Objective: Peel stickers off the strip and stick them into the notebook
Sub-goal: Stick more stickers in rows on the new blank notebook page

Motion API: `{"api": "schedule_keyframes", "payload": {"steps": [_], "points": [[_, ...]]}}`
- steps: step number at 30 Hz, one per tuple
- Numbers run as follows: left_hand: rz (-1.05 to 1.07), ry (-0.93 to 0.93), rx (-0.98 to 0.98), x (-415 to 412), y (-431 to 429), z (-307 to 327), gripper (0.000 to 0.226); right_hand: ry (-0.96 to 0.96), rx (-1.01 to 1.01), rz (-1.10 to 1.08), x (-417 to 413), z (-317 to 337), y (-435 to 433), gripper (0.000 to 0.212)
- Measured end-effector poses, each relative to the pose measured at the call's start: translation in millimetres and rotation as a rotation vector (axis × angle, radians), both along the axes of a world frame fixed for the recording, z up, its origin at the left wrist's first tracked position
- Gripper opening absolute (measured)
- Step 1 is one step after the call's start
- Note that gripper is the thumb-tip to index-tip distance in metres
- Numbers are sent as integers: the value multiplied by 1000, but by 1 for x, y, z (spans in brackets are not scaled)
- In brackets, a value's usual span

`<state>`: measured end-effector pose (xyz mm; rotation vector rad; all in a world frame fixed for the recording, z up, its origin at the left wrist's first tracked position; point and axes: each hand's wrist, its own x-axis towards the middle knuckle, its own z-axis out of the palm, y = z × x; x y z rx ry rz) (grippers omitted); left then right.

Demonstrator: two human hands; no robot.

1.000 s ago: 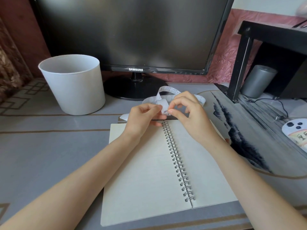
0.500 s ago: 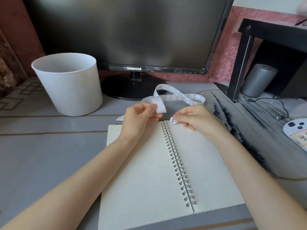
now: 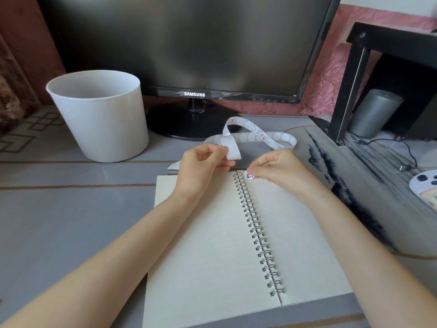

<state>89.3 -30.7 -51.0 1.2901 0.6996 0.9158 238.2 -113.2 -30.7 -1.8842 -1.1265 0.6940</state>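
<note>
1. While our right hand (image 3: 276,166) pinches the small round printed sticker (image 3: 249,175) at the top inner corner of the right page, the sticker hangs just beside the silver wire spiral binding (image 3: 256,229). If we lower it askew, it may snag on the coils or land half off the paper.
2. We cannot tell whether the sticker already touches the page. Pressing one edge down first could trap a crease.
3. Our left hand (image 3: 203,162) grips one end of the long white paper sticker strip (image 3: 256,131), which loops over the grey desk (image 3: 71,221) behind the open cream spiral-bound notebook (image 3: 212,245). The hands are apart, each clamped on its own thing.
4. If we tug the strip, its slack loop may swing across the page.
5. If our pinch is too tight, the sticker may curl and cling to our fingertips.
</note>
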Motion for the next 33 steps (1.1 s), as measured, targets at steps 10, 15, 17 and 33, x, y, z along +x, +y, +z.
{"api": "schedule_keyframes", "payload": {"steps": [10, 15, 17, 33], "points": [[-5, 0, 8, 0, 0, 0, 15, -74, 11, -12, 1, -7, 4, 2], [-8, 2, 9, 1, -1, 0, 13, -117, -7, -29, 0, -10, 7, 2], [-10, 1, 14, 0, -1, 0, 13, -144, -4, -33, -1, -10, 6, 3], [-6, 24, 55, 1, -1, -1, 14, -268, -10, -69, -1, -17, 9, 5]]}}
